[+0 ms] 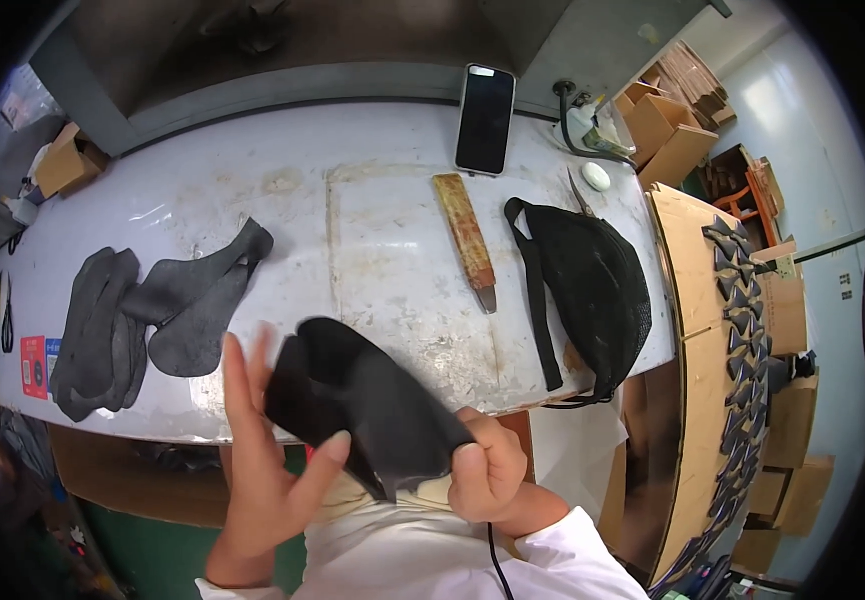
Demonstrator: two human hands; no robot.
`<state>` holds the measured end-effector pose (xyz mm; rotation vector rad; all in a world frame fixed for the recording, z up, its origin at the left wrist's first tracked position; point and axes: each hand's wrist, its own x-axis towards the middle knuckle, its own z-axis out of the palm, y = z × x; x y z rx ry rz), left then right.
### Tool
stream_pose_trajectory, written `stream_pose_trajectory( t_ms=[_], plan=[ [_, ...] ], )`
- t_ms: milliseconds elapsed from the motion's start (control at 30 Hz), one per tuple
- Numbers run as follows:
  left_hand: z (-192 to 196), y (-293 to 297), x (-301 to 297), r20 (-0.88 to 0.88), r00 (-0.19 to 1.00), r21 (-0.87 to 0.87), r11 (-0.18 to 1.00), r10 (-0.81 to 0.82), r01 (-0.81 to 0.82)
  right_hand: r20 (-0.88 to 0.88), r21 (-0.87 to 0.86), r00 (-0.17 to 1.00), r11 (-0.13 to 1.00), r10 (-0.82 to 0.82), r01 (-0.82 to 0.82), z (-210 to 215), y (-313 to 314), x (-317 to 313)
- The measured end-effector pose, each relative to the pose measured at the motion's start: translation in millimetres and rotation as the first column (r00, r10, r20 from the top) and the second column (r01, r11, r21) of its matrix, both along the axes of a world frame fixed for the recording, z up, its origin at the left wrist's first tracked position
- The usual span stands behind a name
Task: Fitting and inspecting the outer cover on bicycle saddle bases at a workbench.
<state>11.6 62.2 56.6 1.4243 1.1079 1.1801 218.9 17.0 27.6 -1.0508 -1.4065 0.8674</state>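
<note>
A black, smooth, bent piece that looks like a shoe upper [393, 400] is held up in front of me at the table's near edge. My right hand [488, 465] grips its right end between thumb and curled fingers. My left hand [273, 455] stands at the piece's left end, fingers stretched out and partly blurred. The left thumb lies against its lower edge. On the table to the left lie a stack of dark grey cut pieces [103, 330] and a looser grey pair of pieces [203, 290].
Beyond my hands, a rusty flat blade [465, 235], a phone [486, 120] and a black mesh bag [588, 290] rest on the white worn table [383, 250]. A white oval object [596, 177] lies at the far right. Beside the table, a board [698, 380] carries rows of black pieces.
</note>
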Motion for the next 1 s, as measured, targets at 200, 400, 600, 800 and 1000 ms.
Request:
stream_pose_trajectory(
  t_ms=[200,400,600,800,1000],
  plan=[
    [-26.3,-15.1,0.7,-0.156,0.988,0.459,0.884,-0.014,0.085,0.136,0.152,0.983,0.977,0.127,-0.148,4.7,11.8,-25.3],
    [-32.2,-7.1,-15.1,-0.052,0.996,0.289,0.956,0.071,-0.053,0.083,0.264,0.976,0.940,0.202,-0.217,-2.6,5.9,-25.4],
    [-45.4,-24.3,-48.1,-0.382,0.674,0.659,0.698,0.633,-0.282,-0.597,-0.429,0.773,0.900,-0.217,-0.079,-24.1,1.0,-21.1],
    [-40.3,-18.3,-31.8,0.445,0.865,0.507,0.862,-0.230,-0.032,-0.914,-0.205,0.405,0.890,-0.026,-0.407,-34.6,14.5,-16.0],
    [-11.6,-25.2,-22.2,0.463,0.879,-0.163,0.986,0.118,-0.047,-0.837,-0.402,0.548,0.683,-0.004,-0.609,-25.0,35.5,-8.4]
  ],
)
